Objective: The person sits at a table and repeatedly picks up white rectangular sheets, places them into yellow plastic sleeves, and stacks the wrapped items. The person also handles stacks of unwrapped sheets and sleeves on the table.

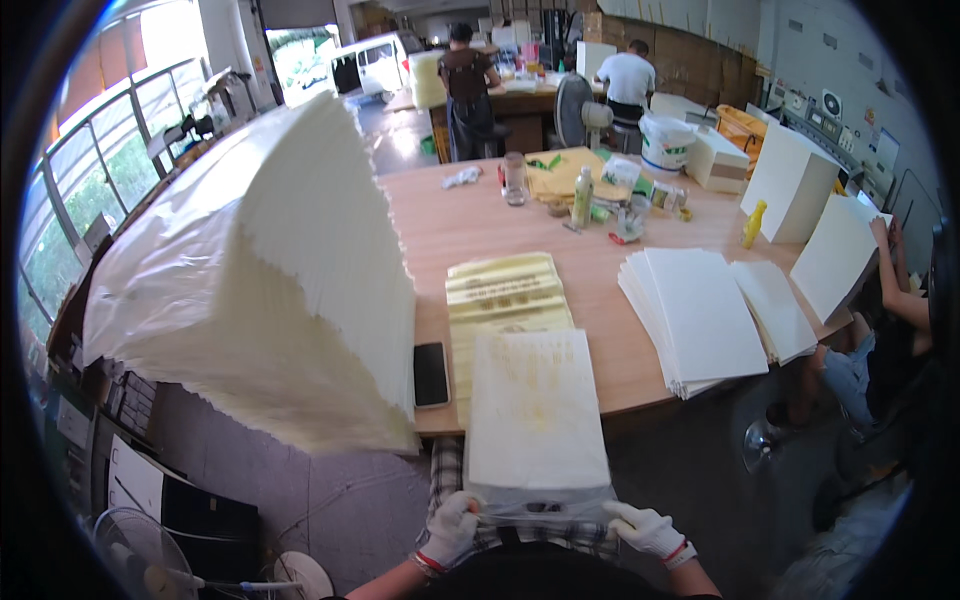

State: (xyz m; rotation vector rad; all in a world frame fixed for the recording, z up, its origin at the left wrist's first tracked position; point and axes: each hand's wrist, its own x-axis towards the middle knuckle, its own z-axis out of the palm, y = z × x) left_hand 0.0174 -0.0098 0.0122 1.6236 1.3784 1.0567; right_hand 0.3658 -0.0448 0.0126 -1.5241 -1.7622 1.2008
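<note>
A white rectangular pad or stack of sheets lies at the table's near edge, with faint yellow stains on its top. A strip of clear plastic film shows along its near end, close to my lap. My left hand, in a white glove with a red cuff, pinches the film at its left corner. At the right corner, my gloved right hand has its fingers closed on the same film. Beneath the pad and beyond it lies a yellow printed wrapper. Just left of these is a dark phone.
A tall pile of white sheets under plastic rises at the left. White stacks spread right, where another person's hands hold a sheet. Bottles, a jar and a bucket stand farther back. Two people work beyond.
</note>
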